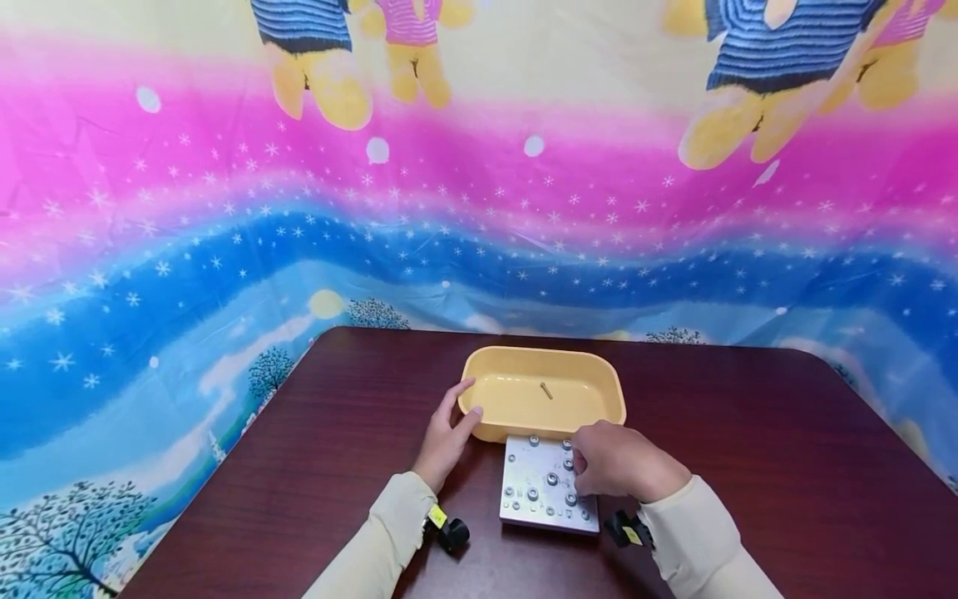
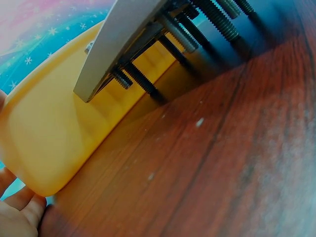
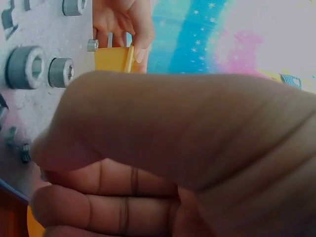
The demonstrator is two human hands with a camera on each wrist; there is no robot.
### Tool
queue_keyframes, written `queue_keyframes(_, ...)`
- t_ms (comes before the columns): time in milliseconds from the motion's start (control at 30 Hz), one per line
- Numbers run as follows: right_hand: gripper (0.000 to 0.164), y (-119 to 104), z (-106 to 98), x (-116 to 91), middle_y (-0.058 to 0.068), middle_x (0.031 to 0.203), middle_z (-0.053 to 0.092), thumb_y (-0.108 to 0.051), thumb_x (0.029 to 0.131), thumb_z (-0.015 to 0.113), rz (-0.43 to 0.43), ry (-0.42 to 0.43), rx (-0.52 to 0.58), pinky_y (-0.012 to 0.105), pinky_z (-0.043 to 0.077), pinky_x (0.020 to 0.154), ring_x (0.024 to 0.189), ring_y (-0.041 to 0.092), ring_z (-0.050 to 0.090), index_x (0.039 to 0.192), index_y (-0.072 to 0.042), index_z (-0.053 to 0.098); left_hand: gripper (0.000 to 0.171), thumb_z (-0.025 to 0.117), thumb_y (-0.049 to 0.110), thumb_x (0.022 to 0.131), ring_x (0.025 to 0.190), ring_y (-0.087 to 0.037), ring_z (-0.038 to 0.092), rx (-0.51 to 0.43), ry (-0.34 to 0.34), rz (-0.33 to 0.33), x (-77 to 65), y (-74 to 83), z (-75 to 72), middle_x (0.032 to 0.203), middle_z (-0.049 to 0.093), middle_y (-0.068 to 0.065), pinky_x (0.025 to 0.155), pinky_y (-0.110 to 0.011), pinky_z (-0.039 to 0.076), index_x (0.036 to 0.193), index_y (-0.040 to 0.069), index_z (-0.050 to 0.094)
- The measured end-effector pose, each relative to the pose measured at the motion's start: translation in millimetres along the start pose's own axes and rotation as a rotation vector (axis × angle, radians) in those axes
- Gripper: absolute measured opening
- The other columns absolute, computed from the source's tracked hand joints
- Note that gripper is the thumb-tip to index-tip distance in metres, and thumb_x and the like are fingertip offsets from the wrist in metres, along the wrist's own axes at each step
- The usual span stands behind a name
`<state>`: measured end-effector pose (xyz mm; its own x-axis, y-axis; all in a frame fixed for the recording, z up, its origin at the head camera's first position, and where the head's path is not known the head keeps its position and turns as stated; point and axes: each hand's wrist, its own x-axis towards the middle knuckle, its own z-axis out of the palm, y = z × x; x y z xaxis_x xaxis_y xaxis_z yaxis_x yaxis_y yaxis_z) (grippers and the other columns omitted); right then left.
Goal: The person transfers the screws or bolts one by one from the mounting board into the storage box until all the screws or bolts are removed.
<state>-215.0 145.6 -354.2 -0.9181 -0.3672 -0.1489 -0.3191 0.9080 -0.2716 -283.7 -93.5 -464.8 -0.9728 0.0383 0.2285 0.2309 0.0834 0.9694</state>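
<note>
A yellow plastic tub [image 1: 542,431] stands on the table, with one small screw [image 1: 546,390] lying in it. My left hand [image 1: 443,437] grips the tub's left end, its thumb and index finger at the rim. Directly in front of the tub is a silver metal plate [image 1: 535,466] fitted with several socket-head screws [image 3: 25,67] of different sizes. Their threaded shanks [image 2: 170,52] stick out below the plate. At the plate's right side, my right hand [image 1: 621,462] has curled fingers and pinches a small screw, mostly hidden behind the thumb and fingers.
The dark red-brown wooden table [image 1: 359,399] extends on both sides of the tub. A printed cloth [image 1: 479,208] with snowflakes and bears hangs behind it. Wrist cameras [image 1: 453,532] are strapped below both hands, the right one close to the plate's right corner.
</note>
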Motion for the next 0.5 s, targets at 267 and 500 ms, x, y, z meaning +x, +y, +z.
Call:
queue_keyframes(267,0.03,2.0,-1.5,-1.2,-0.007,0.049,0.038,-0.009,0.071,0.071,-0.024,0.033,-0.001,0.026,0.026,0.044,0.045,0.011,0.037,0.051,-0.016,0.05,0.051,0.061,0.02,0.095,0.135,-0.021,0.039,-0.004,-0.004,0.0,0.0,-0.5,0.6,0.15,0.039,0.0,0.107,-0.039,0.033,0.143,0.023,0.046)
queue_keyframes(500,0.032,3.6,-4.6,-2.1,-0.008,0.049,0.029,-0.006,0.069,0.065,-0.063,0.068,0.008,0.026,0.02,0.045,0.045,0.009,0.027,0.05,-0.018,0.042,0.053,0.059,0.014,0.096,0.137,-0.028,0.037,-0.019,-0.033,-0.026,-5.0,14.5,-0.7,0.152,0.036,-0.007,0.107,-0.041,0.033,0.146,0.014,0.042)
